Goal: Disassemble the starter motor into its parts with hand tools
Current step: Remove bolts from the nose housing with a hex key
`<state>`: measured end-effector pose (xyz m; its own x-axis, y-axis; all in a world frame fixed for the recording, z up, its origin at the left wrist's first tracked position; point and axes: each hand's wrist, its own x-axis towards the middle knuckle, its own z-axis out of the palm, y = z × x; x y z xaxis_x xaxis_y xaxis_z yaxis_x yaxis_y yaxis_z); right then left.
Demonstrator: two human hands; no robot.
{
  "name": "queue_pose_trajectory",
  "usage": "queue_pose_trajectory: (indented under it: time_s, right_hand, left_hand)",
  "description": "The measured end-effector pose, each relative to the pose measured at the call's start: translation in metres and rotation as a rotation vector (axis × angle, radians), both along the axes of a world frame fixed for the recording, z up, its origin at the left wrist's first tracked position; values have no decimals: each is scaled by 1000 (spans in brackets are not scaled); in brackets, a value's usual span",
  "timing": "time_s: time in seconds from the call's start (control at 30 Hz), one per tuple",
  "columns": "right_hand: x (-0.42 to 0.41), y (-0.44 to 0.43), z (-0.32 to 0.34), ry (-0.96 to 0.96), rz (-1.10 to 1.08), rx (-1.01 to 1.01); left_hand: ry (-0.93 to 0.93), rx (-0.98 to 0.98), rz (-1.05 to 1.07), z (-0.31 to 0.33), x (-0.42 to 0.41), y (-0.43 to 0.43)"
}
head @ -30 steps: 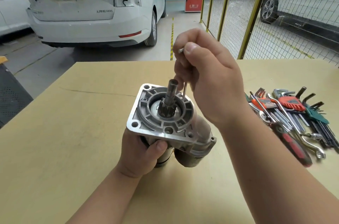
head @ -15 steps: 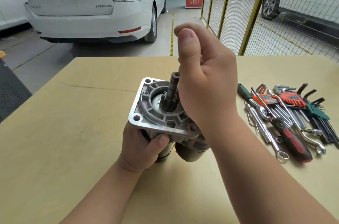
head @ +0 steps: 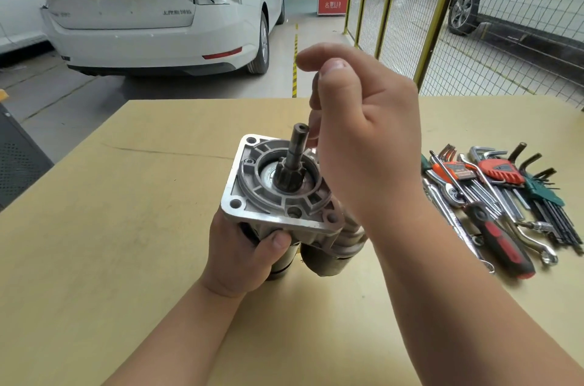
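While my left fingers (head: 278,240) grip motor (head: 284,196) upright on desk (head: 94,227), my right fingers (head: 331,75) pinch thin tool (head: 315,91) over flange (head: 268,222); tilted, it may slip, rounding screw.

Hidden behind curled right hand (head: 363,145): far corner of silver cast-metal starter motor (head: 259,196), and nearly all of a thin dark tool (head: 315,86) pinched there, type unreadable. Half covered by gripping left hand (head: 237,259): motor's lower body. Cropped at top edge: white saloon car (head: 142,22).
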<state>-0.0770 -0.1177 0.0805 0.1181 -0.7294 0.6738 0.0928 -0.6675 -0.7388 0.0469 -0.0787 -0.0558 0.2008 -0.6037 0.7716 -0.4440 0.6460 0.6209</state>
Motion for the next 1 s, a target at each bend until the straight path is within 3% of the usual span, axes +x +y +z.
queue_pose_trajectory:
  time_s: [0.47,0.73,1.0]
  right_hand:
    - [-6,-11,9,115,184,27]
    - [-15,-21,10,84,488,150]
    - [-23,-47,-1,-52,924,351]
  left_hand:
    - [-47,-32,13,2,-1,1]
    - [-29,-34,10,2,-1,1]
    - [9,-22,-41,2,1,2]
